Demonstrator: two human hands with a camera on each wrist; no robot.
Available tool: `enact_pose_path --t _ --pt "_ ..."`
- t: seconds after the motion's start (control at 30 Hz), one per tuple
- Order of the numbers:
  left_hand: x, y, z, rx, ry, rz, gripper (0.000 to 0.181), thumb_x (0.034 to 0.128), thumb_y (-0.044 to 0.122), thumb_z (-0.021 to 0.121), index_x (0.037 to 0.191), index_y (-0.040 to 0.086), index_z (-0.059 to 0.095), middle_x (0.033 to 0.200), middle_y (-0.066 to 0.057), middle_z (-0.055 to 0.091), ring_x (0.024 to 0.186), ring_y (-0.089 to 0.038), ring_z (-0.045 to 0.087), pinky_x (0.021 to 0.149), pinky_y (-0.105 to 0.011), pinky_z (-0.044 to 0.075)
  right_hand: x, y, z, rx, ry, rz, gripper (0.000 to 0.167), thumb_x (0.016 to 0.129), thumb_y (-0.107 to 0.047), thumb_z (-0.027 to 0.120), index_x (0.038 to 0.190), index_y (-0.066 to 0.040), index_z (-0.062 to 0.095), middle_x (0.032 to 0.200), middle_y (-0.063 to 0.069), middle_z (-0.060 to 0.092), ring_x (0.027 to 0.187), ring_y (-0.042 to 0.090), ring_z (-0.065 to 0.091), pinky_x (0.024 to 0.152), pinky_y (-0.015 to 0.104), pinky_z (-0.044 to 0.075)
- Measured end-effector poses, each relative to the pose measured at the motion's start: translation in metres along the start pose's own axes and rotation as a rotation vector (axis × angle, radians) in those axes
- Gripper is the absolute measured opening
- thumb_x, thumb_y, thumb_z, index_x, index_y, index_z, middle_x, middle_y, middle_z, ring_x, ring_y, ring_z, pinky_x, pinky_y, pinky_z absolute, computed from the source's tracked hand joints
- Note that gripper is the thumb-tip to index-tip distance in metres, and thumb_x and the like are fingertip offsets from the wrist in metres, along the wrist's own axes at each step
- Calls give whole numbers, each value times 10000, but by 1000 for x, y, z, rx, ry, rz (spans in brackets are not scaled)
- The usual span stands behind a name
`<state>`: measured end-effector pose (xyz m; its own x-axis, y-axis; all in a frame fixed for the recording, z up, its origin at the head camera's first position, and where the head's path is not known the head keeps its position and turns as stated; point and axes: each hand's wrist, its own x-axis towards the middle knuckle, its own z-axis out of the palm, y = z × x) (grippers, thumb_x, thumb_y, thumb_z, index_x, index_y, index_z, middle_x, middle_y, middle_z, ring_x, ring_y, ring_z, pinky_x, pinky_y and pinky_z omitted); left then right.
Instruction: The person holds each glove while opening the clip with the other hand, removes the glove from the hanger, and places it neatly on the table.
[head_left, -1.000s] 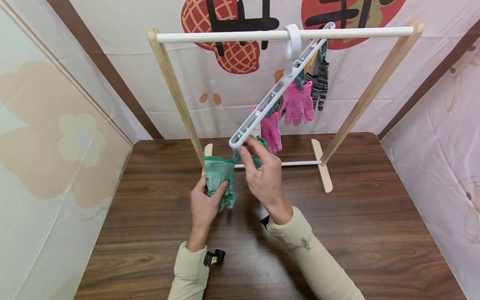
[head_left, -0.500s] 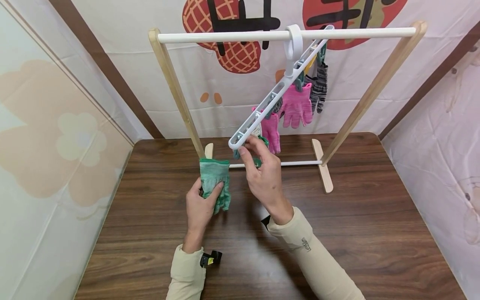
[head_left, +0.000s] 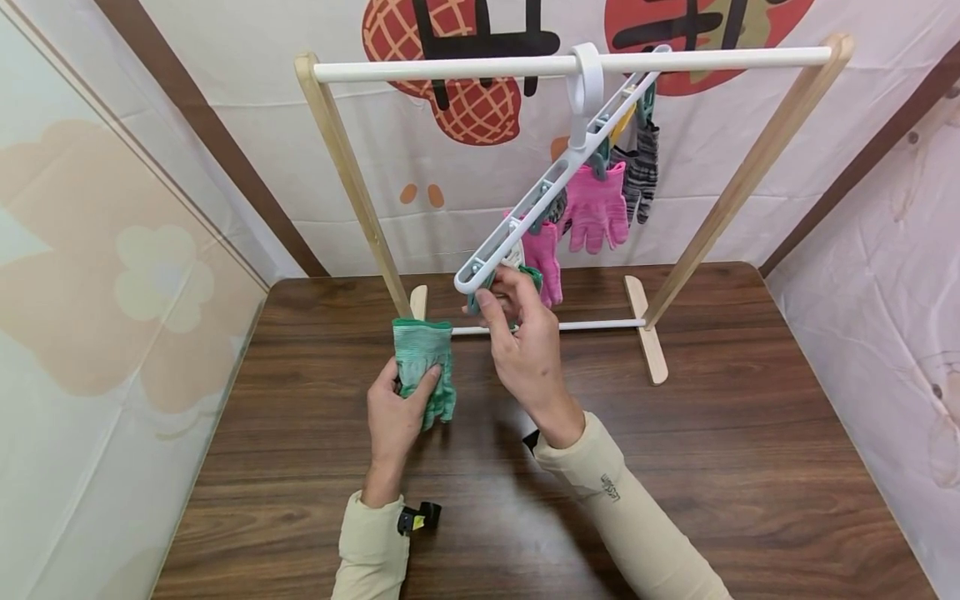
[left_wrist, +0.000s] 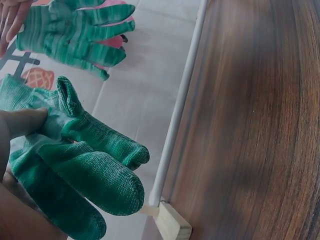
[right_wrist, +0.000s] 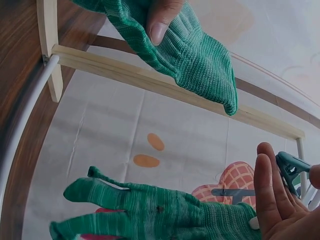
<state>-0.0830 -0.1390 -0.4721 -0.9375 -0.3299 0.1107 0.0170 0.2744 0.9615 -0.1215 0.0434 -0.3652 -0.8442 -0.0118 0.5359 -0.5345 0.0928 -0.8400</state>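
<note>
My left hand (head_left: 393, 417) holds a green knit glove (head_left: 422, 358) by its palm, thumb on the near side, with the cuff upward. In the left wrist view the fingers of this glove (left_wrist: 95, 175) point away from the hand. At the near end of a white clip hanger (head_left: 517, 221), my right hand (head_left: 528, 358) pinches a grey-green clothespin (right_wrist: 290, 165) between thumb and fingers. The held glove is apart from that clothespin. Another green glove (right_wrist: 165, 212) hangs beside the right hand, which mostly hides it in the head view.
The hanger hooks over the white top bar (head_left: 450, 69) of a wooden rack. Pink gloves (head_left: 596, 208) and a black-grey glove (head_left: 641, 175) hang farther back. The rack's feet (head_left: 647, 333) stand on a brown wooden table (head_left: 712, 467); patterned cloth walls surround it.
My left hand has drawn the green glove left and slightly down, away from the clothespin. The right hand stays at the hanger's end, its fingers shifting slightly.
</note>
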Motion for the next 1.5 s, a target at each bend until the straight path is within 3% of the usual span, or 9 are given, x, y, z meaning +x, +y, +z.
enact_pose_path --t 0.27,0.6,0.87,1.27,1.5 --pt "0 -1 -1 14 3 -16 361 912 279 826 1212 108 718 1107 -96 762 900 -59 675 755 -154 540 -2 3 -1 70 -21 4 339 1059 -150 613 1352 10 555 1184 163 725 889 277 781 736 391 651" --pt "3 -6 -9 29 42 -35 365 914 268 824 1214 91 717 1113 -118 758 886 -41 662 751 -141 528 -7 8 -8 85 -47 -28 248 1044 -94 626 1230 71 624 1055 204 761 775 257 776 737 323 647" --pt "4 -9 -15 49 59 -33 357 924 303 814 1203 99 725 1089 -130 755 856 -8 645 729 -135 517 -10 13 -17 91 -8 -97 159 1037 -65 626 1153 37 665 987 189 774 739 229 763 705 319 642" --pt "6 -8 -27 108 108 -52 330 929 306 806 1159 83 726 1052 -132 743 813 6 600 698 -128 480 -18 23 -28 40 44 -69 140 1025 -48 640 1116 56 667 936 221 761 685 218 746 627 376 626" --pt "9 -12 -32 111 92 -60 352 930 307 807 1193 90 723 1088 -136 748 823 13 595 700 -120 474 -24 32 -38 3 83 -53 101 1012 -40 657 1076 24 702 890 224 756 657 186 731 601 265 608"
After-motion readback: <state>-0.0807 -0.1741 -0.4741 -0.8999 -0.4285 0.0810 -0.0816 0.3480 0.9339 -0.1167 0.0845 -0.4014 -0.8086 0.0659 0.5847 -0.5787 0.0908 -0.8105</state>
